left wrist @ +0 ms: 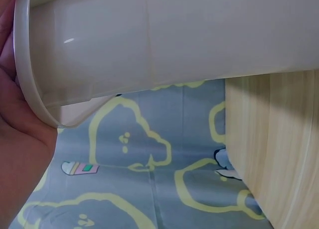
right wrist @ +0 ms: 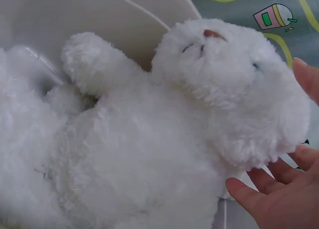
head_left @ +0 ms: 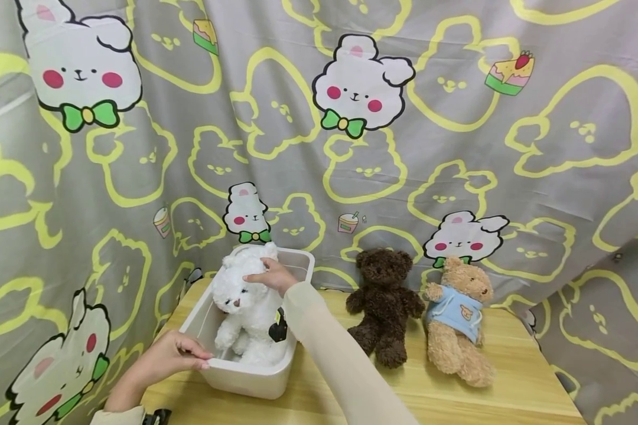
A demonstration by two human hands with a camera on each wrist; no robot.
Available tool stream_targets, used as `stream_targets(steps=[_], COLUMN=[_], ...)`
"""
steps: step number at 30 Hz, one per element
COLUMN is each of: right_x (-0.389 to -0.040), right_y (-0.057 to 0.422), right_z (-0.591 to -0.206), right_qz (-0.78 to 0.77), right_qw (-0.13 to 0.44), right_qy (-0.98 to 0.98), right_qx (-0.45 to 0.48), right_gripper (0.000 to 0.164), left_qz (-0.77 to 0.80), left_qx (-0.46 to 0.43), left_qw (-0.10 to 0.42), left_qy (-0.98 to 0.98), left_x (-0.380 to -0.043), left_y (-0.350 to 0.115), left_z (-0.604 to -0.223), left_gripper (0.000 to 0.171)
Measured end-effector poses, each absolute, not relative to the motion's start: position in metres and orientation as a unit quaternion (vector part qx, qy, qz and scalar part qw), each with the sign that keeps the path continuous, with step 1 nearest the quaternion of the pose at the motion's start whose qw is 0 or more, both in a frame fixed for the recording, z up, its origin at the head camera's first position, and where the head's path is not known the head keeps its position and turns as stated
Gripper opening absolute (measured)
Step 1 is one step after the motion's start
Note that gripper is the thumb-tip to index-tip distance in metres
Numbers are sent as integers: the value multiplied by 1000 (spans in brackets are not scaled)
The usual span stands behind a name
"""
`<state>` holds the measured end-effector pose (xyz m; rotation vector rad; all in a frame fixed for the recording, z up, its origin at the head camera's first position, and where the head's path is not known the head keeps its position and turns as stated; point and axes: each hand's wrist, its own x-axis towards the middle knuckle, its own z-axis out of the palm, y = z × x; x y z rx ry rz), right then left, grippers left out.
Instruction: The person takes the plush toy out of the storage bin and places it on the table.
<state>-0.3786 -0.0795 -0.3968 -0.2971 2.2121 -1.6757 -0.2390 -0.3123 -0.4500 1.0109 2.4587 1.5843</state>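
A white plush bear sits tilted inside a white plastic bin. My right hand is at the top of its head, thumb and fingers spread to either side. In the right wrist view, the fingers touch the edge of the fur and look relaxed. My left hand grips the bin's near left corner by the rim, thumb on top. From the left wrist, the hand shows against the rim and the bin's outer wall.
To the right of the bin, a dark brown plush bear and a tan plush bear in a blue hoodie lie on the wooden table. A grey patterned curtain hangs behind and along the sides.
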Motion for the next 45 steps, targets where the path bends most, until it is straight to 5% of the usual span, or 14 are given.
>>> stream_targets(steps=[17, 26, 35, 45], right_x=[-381, -378, -370, -366], right_y=[-90, -90, -69, -42], right_z=[-411, -413, -398, -378], right_qz=[-570, -497, -595, -695], right_qw=[163, 139, 134, 130], right_qy=[794, 845, 779, 698], right_qx=[-130, -142, -145, -109], right_gripper=[60, 88, 47, 52], left_qz=[517, 513, 504, 504], left_qx=[332, 332, 321, 314], left_qw=[24, 18, 20, 33], left_qy=[788, 791, 801, 804], left_x=[-239, -238, -240, -239], left_y=[-312, -310, -313, -314], left_z=[-451, -449, -450, -448], left_gripper=[12, 10, 10, 11])
